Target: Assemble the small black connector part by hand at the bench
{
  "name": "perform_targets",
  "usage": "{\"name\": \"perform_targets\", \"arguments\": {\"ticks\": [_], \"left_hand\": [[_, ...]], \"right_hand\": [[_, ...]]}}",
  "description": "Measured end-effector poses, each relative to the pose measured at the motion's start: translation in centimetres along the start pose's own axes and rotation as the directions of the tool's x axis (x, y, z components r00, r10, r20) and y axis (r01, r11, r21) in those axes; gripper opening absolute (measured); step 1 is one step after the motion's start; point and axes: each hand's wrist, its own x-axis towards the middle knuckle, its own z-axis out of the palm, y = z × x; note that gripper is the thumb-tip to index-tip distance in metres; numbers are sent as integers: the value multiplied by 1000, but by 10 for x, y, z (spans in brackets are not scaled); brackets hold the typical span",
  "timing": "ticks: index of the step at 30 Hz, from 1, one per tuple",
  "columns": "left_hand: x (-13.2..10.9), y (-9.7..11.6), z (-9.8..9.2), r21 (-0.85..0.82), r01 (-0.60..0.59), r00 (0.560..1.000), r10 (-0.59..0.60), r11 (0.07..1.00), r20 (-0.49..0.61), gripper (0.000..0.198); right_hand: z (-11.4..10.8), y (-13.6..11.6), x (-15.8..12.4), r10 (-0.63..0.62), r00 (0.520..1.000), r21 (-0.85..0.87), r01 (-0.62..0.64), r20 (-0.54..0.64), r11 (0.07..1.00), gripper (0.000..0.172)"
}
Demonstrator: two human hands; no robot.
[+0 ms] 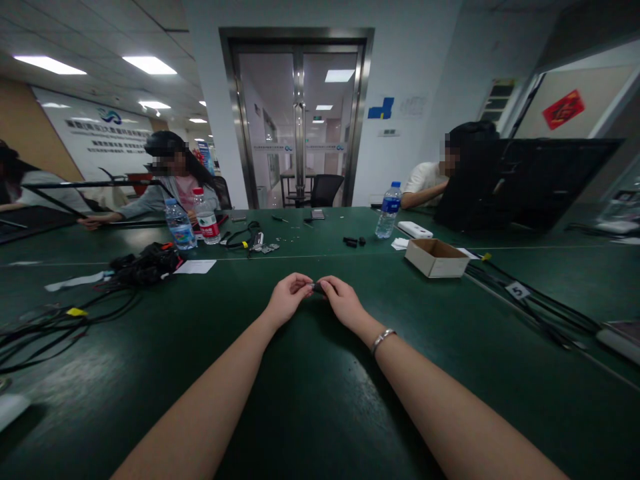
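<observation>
Just above the green table, my left hand (287,298) and my right hand (345,301) meet fingertip to fingertip. Between them is a small dark cylindrical piece (317,287), gripped at one end by each hand. Its left end looks lighter, but most of it is hidden by my fingers, and its kind is too small to make out. A silver bracelet (383,340) circles my right wrist. Farther off, beyond the hands, several short black pieces (353,241) lie on the table.
An open cardboard box (437,260) stands right, near a water bottle (389,212) and black cables (530,300). To the left are a red-capped bottle (207,217), a blue-capped bottle (180,227) and a black tangled bundle (150,265). Other people sit across the table (310,400).
</observation>
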Motion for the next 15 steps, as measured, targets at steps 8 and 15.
{"name": "perform_targets", "arguments": {"ticks": [8, 15], "left_hand": [[0, -4, -3, 116, -116, 993, 115, 986, 11, 16], [1, -3, -2, 229, -148, 988, 154, 962, -10, 16]], "right_hand": [[0, -1, -1, -5, 1000, 15, 6, -10, 1000, 24], [3, 2, 0, 47, 998, 175, -54, 44, 983, 23]]}}
